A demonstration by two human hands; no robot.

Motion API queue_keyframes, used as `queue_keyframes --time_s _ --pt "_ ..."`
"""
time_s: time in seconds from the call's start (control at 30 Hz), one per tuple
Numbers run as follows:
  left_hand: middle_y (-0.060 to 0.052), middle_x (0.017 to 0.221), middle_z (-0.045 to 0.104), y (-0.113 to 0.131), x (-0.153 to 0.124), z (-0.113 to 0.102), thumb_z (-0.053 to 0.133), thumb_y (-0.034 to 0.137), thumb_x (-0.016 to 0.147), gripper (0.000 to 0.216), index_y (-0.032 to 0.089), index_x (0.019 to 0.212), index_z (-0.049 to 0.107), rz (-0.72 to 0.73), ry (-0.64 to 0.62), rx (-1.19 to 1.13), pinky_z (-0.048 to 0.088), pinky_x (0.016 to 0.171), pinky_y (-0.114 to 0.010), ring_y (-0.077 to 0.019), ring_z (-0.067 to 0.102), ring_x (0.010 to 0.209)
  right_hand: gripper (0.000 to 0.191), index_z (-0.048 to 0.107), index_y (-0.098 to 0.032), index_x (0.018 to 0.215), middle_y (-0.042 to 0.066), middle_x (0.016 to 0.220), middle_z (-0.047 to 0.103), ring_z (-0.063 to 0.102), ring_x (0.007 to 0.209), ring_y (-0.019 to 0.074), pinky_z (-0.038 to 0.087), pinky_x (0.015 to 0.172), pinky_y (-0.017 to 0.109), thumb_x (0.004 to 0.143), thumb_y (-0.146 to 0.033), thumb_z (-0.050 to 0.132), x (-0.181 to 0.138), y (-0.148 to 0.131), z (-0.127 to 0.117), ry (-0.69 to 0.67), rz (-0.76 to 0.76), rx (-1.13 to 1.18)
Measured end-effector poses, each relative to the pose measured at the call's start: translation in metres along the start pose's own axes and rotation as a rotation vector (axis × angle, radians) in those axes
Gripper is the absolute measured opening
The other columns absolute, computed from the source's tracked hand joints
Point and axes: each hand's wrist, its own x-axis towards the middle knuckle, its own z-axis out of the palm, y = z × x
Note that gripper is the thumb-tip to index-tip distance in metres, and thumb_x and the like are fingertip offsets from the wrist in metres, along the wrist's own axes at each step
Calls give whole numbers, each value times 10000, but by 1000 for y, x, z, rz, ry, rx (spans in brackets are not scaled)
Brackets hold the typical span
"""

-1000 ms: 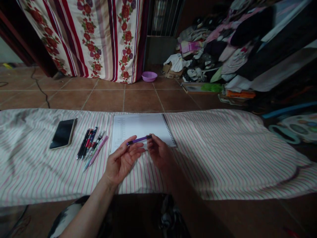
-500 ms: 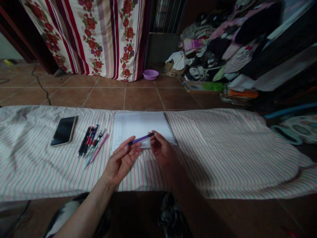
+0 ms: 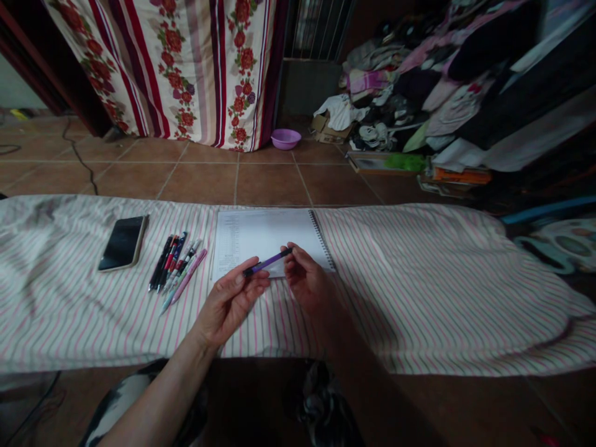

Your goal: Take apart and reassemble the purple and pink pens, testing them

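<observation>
Holding a slim purple pen with black ends (image 3: 270, 260) above the near part of an open spiral-bound notebook with white pages (image 3: 274, 230), slanting from lower left to upper right. Pinching one end between thumb and fingers with the bare left-hand grip (image 3: 227, 304), palm up; pinching the other at the fingertips with the bare right-hand grip (image 3: 306, 278). Facing a surface draped in pink-and-grey-striped white cloth (image 3: 442, 279), with slim multicoloured pens (image 3: 182, 266) lying bunched left of the notebook and a dark-screened rectangular phone (image 3: 121, 243) farther left. Seeing beyond it a round lilac bowl (image 3: 285, 139) on brown floor tiles (image 3: 265, 180).
</observation>
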Motion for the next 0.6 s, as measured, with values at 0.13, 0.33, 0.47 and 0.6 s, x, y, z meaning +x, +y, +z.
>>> queue_keyframes --time_s 0.13,0.33,0.47,0.6 --pt "-119 925 699 -1 0 -1 665 171 731 353 97 1073 618 -4 16 32 512 799 -226 -157 662 822 74 652 -127 763 45 759 678 580 547 28 492 498 66 736 -73 609 -1 -2 2 17 10 13" --pt "-122 926 692 0 0 -4 627 200 745 335 111 1068 624 -19 -22 77 517 754 -273 -192 654 844 78 657 -140 768 38 764 685 567 528 27 473 468 72 707 -93 640 -2 -4 6 38 -4 -12" --pt "-135 941 685 4 2 -3 609 281 772 352 109 1080 616 -22 -3 214 514 726 -298 -227 649 870 85 661 -140 764 29 728 688 561 533 27 460 476 75 680 -123 664 -8 -3 9 68 -82 -88" --pt "-95 910 686 0 7 -5 662 305 738 374 131 1066 617 38 77 600 513 720 -297 -199 648 816 112 667 -146 752 15 700 688 558 542 33 455 481 91 644 -148 695 -11 0 10 112 -133 -193"
